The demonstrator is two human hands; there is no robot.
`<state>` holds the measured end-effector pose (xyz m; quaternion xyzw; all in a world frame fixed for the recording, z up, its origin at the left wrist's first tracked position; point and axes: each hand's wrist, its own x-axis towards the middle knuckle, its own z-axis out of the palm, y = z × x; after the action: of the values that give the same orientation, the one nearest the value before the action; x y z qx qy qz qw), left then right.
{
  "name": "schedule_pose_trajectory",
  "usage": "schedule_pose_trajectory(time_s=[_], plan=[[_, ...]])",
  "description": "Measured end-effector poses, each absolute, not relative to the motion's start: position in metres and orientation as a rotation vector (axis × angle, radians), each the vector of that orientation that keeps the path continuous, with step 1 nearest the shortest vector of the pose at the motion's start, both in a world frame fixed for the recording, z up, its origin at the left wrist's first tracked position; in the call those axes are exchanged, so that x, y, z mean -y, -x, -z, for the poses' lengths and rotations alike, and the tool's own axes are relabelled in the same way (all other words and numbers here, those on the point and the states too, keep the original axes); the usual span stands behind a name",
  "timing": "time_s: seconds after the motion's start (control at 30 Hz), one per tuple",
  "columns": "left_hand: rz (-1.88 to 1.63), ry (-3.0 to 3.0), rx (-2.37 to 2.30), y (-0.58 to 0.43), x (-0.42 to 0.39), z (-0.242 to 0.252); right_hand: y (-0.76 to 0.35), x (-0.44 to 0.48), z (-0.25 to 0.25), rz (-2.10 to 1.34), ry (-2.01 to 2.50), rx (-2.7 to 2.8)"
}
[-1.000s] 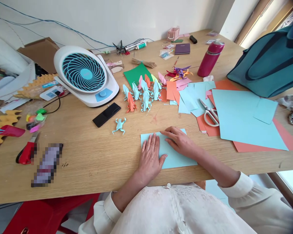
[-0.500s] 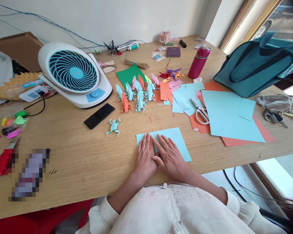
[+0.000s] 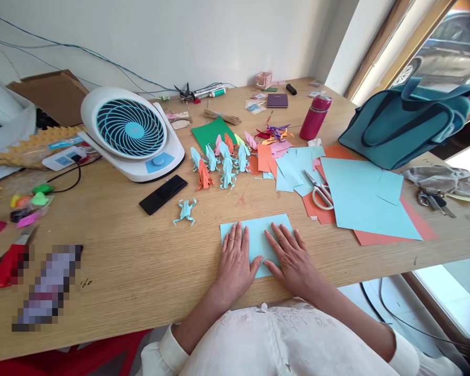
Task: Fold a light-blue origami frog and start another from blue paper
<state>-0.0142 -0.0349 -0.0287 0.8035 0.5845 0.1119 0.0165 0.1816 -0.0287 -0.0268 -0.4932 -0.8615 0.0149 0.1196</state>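
A light blue sheet of paper [image 3: 260, 237] lies flat on the wooden table [image 3: 141, 271] before me. On its left part rests my left hand [image 3: 237, 261], palm down with the fingers stretched out. My right hand [image 3: 292, 261] presses flat on its right part, fingers spread. Between the two thumbs a strip of bare paper shows. Beyond the hands and to the left sits a light blue origami frog [image 3: 185, 211]. Farther back stand several more folded paper frogs [image 3: 227, 172] in blue, orange and pink.
White-handled scissors [image 3: 321, 196] lie among cut paper pieces. At right are a large blue sheet [image 3: 360, 193], a teal bag [image 3: 395, 125] and keys [image 3: 434, 201]. A magenta bottle [image 3: 315, 117] stands behind. At left are a black phone [image 3: 163, 194] and a white fan [image 3: 131, 133].
My hands have moved apart on the blue sheet: the right hand has slid to the right, while the left stays on the left part. The camera view has tilted slightly upward.
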Motion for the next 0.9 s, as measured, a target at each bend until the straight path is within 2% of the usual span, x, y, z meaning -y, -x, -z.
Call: schedule_pose_trajectory(time_s=[0.6, 0.73, 0.9], plan=[[-0.404, -2.547, -1.835, 0.016, 0.034, 0.035, -0.278, 0.021, 0.014, 0.102, 1.478, 2.552], [-0.346, -2.554, -1.818, 0.018, 0.033, 0.031, -0.275, 0.018, 0.008, 0.029, 1.492, 2.481], [-0.336, -2.598, -1.733, 0.028, 0.026, 0.016, -0.255, 0.005, -0.002, -0.218, 1.450, 2.359]])
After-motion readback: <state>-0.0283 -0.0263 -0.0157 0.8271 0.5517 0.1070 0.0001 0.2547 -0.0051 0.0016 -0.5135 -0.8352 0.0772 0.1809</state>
